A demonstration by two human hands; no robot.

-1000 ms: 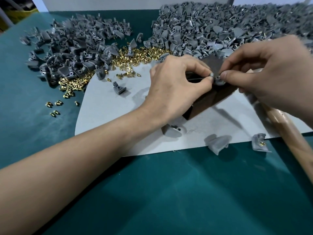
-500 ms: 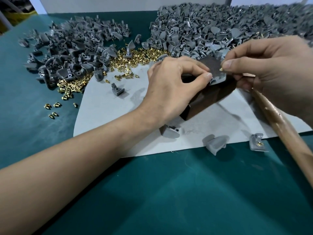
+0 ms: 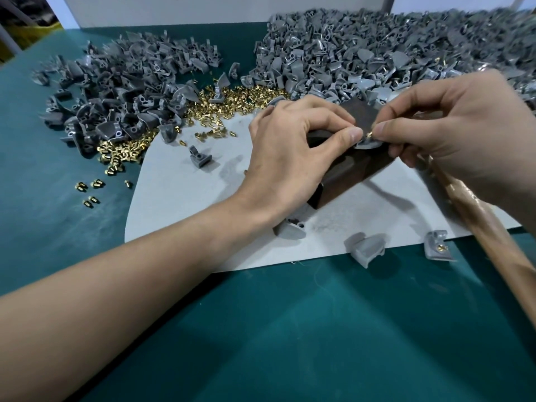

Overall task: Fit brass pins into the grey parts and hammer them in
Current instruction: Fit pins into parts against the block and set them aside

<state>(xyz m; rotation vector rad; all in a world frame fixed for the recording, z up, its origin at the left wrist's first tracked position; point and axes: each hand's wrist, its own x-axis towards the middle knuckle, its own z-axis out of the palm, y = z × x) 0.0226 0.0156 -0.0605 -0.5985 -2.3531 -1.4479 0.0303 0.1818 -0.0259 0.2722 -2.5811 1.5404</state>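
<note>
A small grey part [image 3: 367, 144] lies on top of a dark metal block [image 3: 352, 166] on the grey mat [image 3: 179, 204]. My left hand [image 3: 293, 158] pinches that part between thumb and forefinger. My right hand [image 3: 452, 132] pinches a brass pin [image 3: 369, 134] at the part's top, and its lower fingers curl round a wooden hammer handle [image 3: 493, 236] that runs to the lower right. The hammer's head is hidden under my right hand.
Two large heaps of grey parts [image 3: 124, 91] [image 3: 362, 50] lie at the back, with a scatter of brass pins [image 3: 232, 103] between them. Loose grey parts [image 3: 366, 248] [image 3: 438, 246] [image 3: 200, 159] lie on the mat. A few pins [image 3: 90, 190] sit on the green table.
My right hand lifted a little off the part with a brass pin pinched, then came back down so the pin meets the part. My left hand stays on the part.
</note>
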